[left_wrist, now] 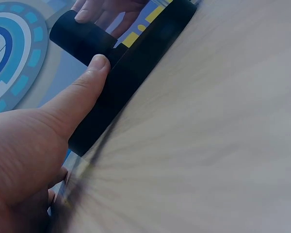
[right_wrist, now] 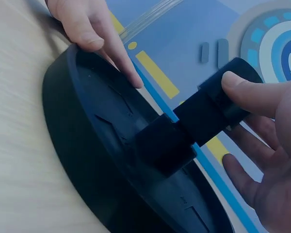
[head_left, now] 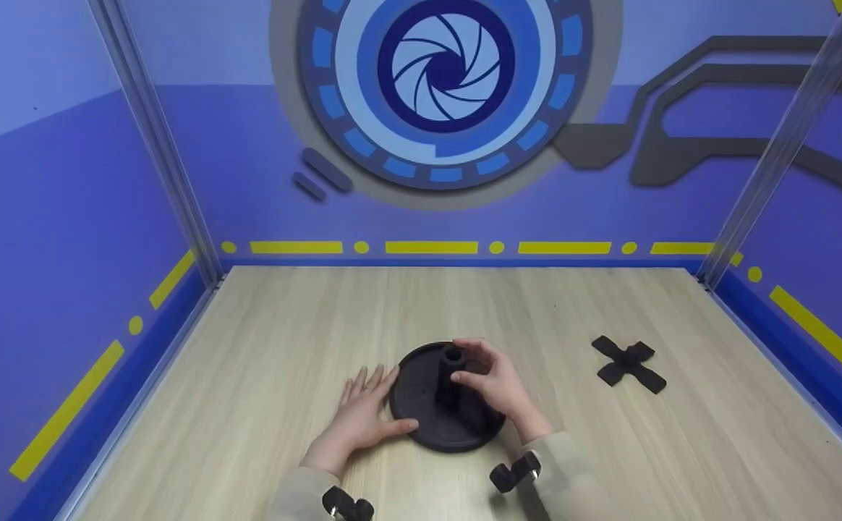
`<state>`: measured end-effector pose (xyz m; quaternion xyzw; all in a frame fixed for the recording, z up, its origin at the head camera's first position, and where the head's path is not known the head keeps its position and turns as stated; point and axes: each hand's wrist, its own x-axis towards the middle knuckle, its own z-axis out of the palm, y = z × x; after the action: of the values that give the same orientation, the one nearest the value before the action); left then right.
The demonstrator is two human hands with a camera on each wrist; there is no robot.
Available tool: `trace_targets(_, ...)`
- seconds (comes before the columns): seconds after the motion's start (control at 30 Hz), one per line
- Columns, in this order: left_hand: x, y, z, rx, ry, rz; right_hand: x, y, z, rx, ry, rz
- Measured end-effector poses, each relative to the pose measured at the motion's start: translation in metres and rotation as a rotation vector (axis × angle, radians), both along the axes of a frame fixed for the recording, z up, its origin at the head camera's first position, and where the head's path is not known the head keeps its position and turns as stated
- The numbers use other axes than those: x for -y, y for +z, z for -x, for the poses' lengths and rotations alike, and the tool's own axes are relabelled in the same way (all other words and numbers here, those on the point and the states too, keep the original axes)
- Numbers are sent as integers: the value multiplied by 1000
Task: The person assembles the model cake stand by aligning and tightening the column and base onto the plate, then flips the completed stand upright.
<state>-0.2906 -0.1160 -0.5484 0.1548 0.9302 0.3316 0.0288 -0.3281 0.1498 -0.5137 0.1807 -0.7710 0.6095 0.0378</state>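
A black round base (head_left: 457,433) with a raised rim lies on the wooden table. From its middle rises a black tube (head_left: 448,387), hollow at the top. In the right wrist view, the tube (right_wrist: 203,116) stands in a wider socket (right_wrist: 165,148) on the base, with a narrow gap showing between them. My right hand (head_left: 497,382) grips the upper part of the tube between thumb and fingers. On the base's left side my left hand (head_left: 364,414) touches the rim, thumb over the near edge and fingers stretched out along the far left.
A black cross-shaped piece (head_left: 629,364) with four flat arms lies to the right on the table (head_left: 305,325). Blue patterned walls (head_left: 175,181) and metal posts (head_left: 153,137) enclose the back and sides. Black camera mounts (head_left: 515,472) sit at both wrists.
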Motion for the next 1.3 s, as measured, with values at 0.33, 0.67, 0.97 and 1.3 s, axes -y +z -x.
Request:
trace_targets(0.33, 0, 1, 0, -2, -1, 7, 13, -5, -4, -55, -171, 26)
trace_targets(0.67, 0, 1, 0, -12, 0, 21, 11, -8, -3, -107, -155, -10)
trace_targets(0.97, 0, 0, 0, 0, 2, 15, -3, -6, 1, -75, 193, 69)
trace_targets(1.3, 0, 0, 1, -1, 4, 19, -3, -4, 2, -21, 203, 63)
